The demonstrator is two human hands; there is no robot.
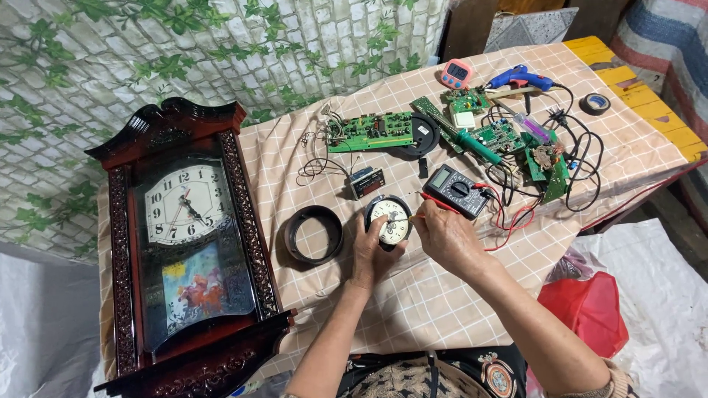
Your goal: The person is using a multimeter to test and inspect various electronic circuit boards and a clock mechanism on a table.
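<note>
A small round clock (389, 218) with a pale dial lies on the checked cloth at the table's middle. My left hand (366, 254) grips its lower left edge. My right hand (444, 234) sits to its right and holds a thin tool with a red handle (435, 202); the tip rests on the dial. A dark round ring (313, 234), like a bezel, lies just left of my left hand.
A large dark wooden wall clock (188, 239) lies at the left. Behind are a black multimeter (457, 189), green circuit boards (372, 131), a green soldering iron (476, 145), a blue glue gun (520, 77), black tape (594, 103) and tangled wires. A red bag (590, 309) sits at right.
</note>
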